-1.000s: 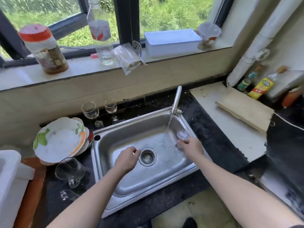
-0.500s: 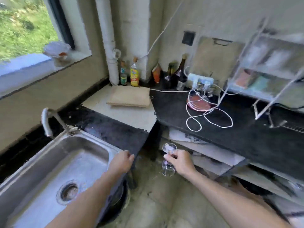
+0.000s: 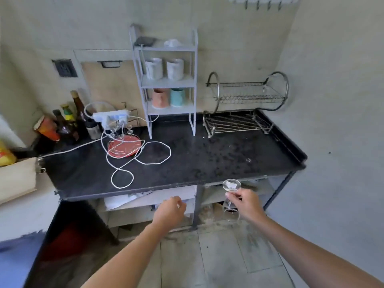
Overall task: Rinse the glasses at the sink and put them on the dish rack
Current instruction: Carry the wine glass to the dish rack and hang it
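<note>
My right hand (image 3: 247, 204) pinches the stem of a clear wine glass (image 3: 231, 185) held upside down, foot up and bowl hanging below my fingers. It hovers in front of the black counter's (image 3: 207, 161) front edge. My left hand (image 3: 170, 210) hangs beside it with loosely curled fingers and holds nothing. The metal two-tier dish rack (image 3: 245, 104) stands bare at the counter's back right corner against the wall. The sink is out of view.
A grey shelf unit (image 3: 168, 80) with mugs stands left of the rack. White cables (image 3: 135, 159), a red plate (image 3: 124, 146) and a power strip (image 3: 110, 117) lie on the counter's left half, bottles (image 3: 70, 121) behind them. A wall closes the right side.
The view has swung right from the sink to the counter with the dish rack. My right hand carried the inverted glass along; my left hand left the sink's edge.
</note>
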### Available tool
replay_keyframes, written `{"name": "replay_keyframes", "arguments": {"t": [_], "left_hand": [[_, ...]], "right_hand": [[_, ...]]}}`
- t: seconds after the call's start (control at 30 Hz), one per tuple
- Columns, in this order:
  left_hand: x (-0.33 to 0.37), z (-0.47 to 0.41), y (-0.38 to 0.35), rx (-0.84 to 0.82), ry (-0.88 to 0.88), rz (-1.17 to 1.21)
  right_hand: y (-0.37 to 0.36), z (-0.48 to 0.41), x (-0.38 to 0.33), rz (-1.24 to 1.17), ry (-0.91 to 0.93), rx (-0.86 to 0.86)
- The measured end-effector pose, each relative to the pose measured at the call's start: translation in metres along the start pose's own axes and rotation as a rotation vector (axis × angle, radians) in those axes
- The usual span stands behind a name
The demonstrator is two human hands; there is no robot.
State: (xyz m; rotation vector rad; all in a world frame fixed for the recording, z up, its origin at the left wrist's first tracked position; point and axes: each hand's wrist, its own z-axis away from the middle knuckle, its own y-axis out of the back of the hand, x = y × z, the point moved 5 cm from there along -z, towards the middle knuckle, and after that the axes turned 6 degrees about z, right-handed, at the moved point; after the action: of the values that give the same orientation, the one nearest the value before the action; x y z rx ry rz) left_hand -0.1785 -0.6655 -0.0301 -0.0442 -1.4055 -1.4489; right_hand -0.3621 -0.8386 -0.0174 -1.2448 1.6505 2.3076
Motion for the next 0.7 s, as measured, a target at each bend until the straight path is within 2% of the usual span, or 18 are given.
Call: {"name": "replay_keyframes", "arguments": {"t": [0.2,0.37,0.7], "left_hand": [[0.084,-0.09,-0.024,-0.067,-0.13,-0.055],[0.153,-0.185,-0.026,-0.083,-0.266,-0.07],[0.296,-0.33,0.014,-0.001,-0.532,-0.173]], "right_hand": [[0.061,-0.064,0.053,-0.093,-0.125,0.179],[0.102,-0.144,0.074,-0.088,-0.157,0.305],[0.224,-0.301,0.037,-0.133,-0.074,0.473]]}}
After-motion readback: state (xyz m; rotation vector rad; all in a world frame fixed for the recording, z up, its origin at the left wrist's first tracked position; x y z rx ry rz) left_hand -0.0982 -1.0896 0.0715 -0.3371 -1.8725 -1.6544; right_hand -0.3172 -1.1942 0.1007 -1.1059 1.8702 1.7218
